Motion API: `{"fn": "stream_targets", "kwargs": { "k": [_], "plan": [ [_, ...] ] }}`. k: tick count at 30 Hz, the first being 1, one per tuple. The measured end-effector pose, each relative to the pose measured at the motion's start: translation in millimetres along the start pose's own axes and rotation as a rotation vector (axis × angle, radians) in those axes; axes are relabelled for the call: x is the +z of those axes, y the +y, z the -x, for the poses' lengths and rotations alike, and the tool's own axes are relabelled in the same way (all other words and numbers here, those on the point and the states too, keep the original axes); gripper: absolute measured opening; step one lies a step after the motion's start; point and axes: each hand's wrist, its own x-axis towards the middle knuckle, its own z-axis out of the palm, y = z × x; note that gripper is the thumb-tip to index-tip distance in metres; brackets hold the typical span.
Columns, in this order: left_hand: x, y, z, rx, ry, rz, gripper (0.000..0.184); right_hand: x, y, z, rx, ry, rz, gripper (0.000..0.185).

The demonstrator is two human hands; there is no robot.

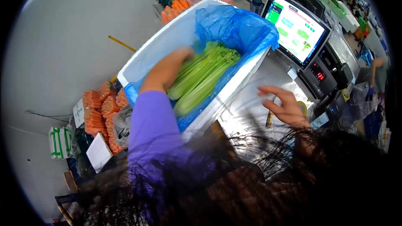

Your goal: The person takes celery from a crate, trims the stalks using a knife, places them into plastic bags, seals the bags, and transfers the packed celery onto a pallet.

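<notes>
Several pale green celery bunches (205, 77) lie side by side in a white foam box (144, 58), which is lined with a blue plastic bag (238, 23). My left hand (169, 68), at the end of a purple sleeve, reaches over the box wall to the left edge of the celery. Its fingers are smeared by motion and partly hidden, so I cannot tell whether they grip a stalk. Off to the right, my right hand (287, 106) hangs above the steel table with nothing in it, thumb and fingers apart.
A lit screen (297, 29) and a red number display (318, 72) stand at the right. Bagged carrots (102, 109) are piled on the left, with more carrots (176, 9) behind the box. Loose hair (234, 184) covers the bottom. Another person's arm (374, 69) shows far right.
</notes>
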Motion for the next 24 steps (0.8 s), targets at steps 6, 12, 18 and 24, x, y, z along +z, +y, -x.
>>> {"fn": "stream_targets", "kwargs": {
  "k": [6,12,18,24],
  "plan": [
    [-22.3,1.0,83.5,0.193,0.522,-0.251,0.036,61.8,9.3,-134.8,-0.010,-0.024,0.086,0.025],
    [50.9,22.2,-23.2,0.449,0.496,-0.518,0.044,89.4,15.3,-147.0,0.073,0.091,0.432,0.016],
    [35.9,50.1,-114.6,0.337,0.580,-0.180,0.045,98.7,14.8,-141.6,-0.056,0.230,0.388,0.008],
    [15.6,58.1,-127.5,0.329,0.534,-0.061,0.047,95.2,19.2,-141.4,-0.021,0.245,0.330,0.007]
  ]
}}
